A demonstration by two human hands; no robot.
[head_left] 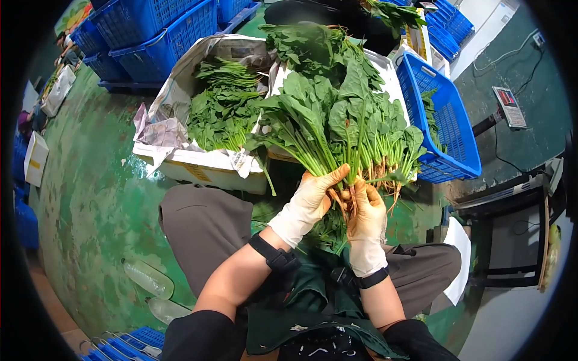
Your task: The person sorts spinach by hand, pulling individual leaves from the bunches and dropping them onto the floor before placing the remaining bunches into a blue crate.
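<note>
My left hand (305, 203), in a stained white glove, is closed around the lower stems of a bunch of spinach (301, 114), leaves pointing up and away from me. Close beside it, my right hand (368, 216), gloved too, pinches spinach stems near their reddish roots (346, 201). The two hands nearly meet at the roots; exactly which stems each one grips is partly hidden. Just beyond them, more spinach with roots (385, 135) is heaped on a white foam box (379, 60). Loose leaves (328, 231) lie below my hands, between my legs.
Left of the heap, a newspaper-lined foam box (180, 162) holds neatly laid spinach (223, 111). A blue basket (460, 141) stands at right, near a digital scale (510, 108). Stacked blue crates (150, 48) rise behind. Plastic bottles (149, 278) lie on the wet green floor (90, 198).
</note>
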